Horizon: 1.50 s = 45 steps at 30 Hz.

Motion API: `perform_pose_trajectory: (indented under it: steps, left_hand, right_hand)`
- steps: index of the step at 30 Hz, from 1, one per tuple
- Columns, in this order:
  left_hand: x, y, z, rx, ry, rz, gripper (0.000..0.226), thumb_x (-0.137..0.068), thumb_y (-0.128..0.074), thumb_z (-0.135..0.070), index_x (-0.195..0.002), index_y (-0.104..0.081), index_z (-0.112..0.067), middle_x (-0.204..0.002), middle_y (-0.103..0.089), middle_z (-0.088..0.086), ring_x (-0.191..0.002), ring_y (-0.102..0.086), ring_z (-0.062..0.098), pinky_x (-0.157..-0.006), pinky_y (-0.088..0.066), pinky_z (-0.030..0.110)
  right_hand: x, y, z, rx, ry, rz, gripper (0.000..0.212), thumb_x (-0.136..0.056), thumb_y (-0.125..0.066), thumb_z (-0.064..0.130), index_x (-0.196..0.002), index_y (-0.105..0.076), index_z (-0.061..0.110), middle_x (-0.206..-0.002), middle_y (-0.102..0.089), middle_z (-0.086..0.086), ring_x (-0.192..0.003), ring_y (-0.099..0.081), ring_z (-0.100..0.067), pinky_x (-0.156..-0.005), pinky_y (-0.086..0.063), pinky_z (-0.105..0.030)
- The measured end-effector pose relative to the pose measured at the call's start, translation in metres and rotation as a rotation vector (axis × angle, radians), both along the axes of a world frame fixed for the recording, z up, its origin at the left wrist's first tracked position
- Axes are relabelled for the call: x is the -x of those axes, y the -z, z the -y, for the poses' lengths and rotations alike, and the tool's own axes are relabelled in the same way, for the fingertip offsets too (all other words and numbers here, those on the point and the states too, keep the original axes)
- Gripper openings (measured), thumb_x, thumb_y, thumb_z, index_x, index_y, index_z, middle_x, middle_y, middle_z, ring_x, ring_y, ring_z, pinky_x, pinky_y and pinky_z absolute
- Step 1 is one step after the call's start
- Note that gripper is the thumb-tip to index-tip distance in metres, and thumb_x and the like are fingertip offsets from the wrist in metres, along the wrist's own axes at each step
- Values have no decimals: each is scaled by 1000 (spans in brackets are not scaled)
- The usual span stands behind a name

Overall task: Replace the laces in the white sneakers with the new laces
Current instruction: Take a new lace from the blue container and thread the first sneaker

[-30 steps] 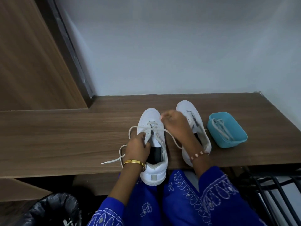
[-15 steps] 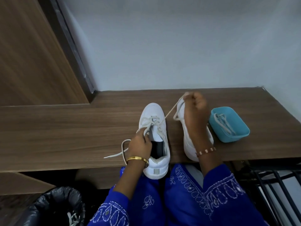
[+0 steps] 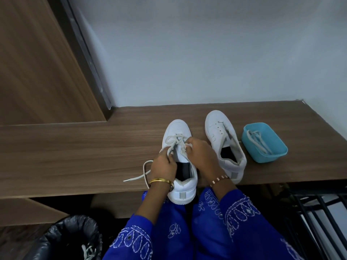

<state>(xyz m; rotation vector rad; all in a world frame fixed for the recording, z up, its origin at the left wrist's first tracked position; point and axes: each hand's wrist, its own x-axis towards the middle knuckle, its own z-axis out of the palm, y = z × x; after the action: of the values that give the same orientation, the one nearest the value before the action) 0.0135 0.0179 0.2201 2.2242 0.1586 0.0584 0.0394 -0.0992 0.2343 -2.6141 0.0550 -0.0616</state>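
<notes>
Hands point(image 3: 180, 158) covering lace point(image 3: 175, 140), pinch unclear

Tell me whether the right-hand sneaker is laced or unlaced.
Unlaced: the right-hand sneaker shows bare eyelets and no lace across its tongue.

Right hand point(image 3: 201, 156) was up over the far sneaker point(image 3: 224, 141) half a second ago, pulling the lace point(image 3: 175, 142) taut — now it's back down at the near sneaker point(image 3: 180, 162), pinching lace by the eyelets, and the strand's gone slack.
</notes>
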Motion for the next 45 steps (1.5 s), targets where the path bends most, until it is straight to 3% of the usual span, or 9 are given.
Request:
perform_pose_trajectory:
  steps: [3, 12, 14, 18, 23, 27, 33, 38, 45]
  left_hand:
    - [2, -1, -1, -20, -9, -10, 33, -97, -38, -13, -125, -55, -15, -117, -63, 11, -104, -58, 29, -70, -33, 19]
    - [-2, 0, 3, -105, 20, -27, 35, -96, -38, -14, -128, -53, -20, -116, -64, 10, -104, -58, 29, -73, -35, 23]
    - [-1, -1, 2, -99, 17, -21, 36, -96, -38, -14, -129, -52, -20, -116, -64, 10, -104, -58, 30, -74, -36, 24]
    - [-1, 1, 1, -83, 21, -21, 36, -96, -38, -13, -129, -52, -20, -116, -64, 11, -104, -58, 30, -72, -35, 22]
    - [-1, 2, 0, -53, 7, -21, 34, -96, -38, -14, -126, -54, -18, -114, -64, 12, -102, -59, 30, -71, -35, 22]
    - [-1, 3, 1, -41, -12, -18, 34, -97, -38, -15, -126, -55, -17, -118, -63, 12, -105, -58, 30, -74, -37, 23]
    - [-2, 2, 2, -76, -7, -35, 33, -96, -38, -16, -124, -56, -17, -113, -64, 12, -103, -58, 30, -73, -36, 25]
    - [-1, 1, 2, -35, -37, -20, 32, -97, -38, -17, -123, -57, -16, -111, -65, 12, -101, -59, 30, -72, -36, 24]
    - [3, 3, 3, -21, -108, 34, 32, -92, -46, -15, -123, -52, -18, -106, -68, 7, -94, -63, 28, -69, -41, 25]
  right_hand:
    - [1, 4, 2, -29, 46, 84, 20, -94, -44, 20, -93, -58, 6, -90, -65, -11, -86, -60, -29, -67, -42, -32]
    - [4, -48, 20, -418, 292, 559, 19, -93, -49, 15, -82, -59, 3, -54, -42, 8, -51, -42, -14, -55, -34, -28]
    - [7, -43, 17, -323, 284, 490, 18, -92, -50, 17, -102, -60, 6, -54, -43, 7, -53, -44, -16, -58, -36, -30]
    - [11, -29, 11, -141, 259, 387, 54, -92, -51, 19, -142, -32, 13, -62, -53, 0, -64, -53, -19, -66, -45, -32]
    - [9, -4, 1, -63, 43, 58, 31, -93, -47, 22, -121, -55, 14, -97, -67, -11, -94, -62, -29, -79, -47, -34]
    - [7, 7, 1, -54, 57, 42, 16, -94, -44, 21, -91, -56, 10, -87, -65, -10, -83, -61, -29, -65, -43, -32]
    - [14, 14, 6, -60, 143, 80, 19, -97, -38, 22, -95, -50, 6, -87, -62, -11, -82, -58, -29, -62, -35, -30]
    - [11, 0, 5, -407, 302, 15, 7, -86, -51, 10, -80, -56, 12, -74, -57, 1, -73, -53, -17, -62, -35, -25]
    - [-7, -49, 9, -782, 109, -275, 26, -78, -43, -9, -76, -43, 17, -79, -50, -7, -57, -40, -10, -52, -32, -23]
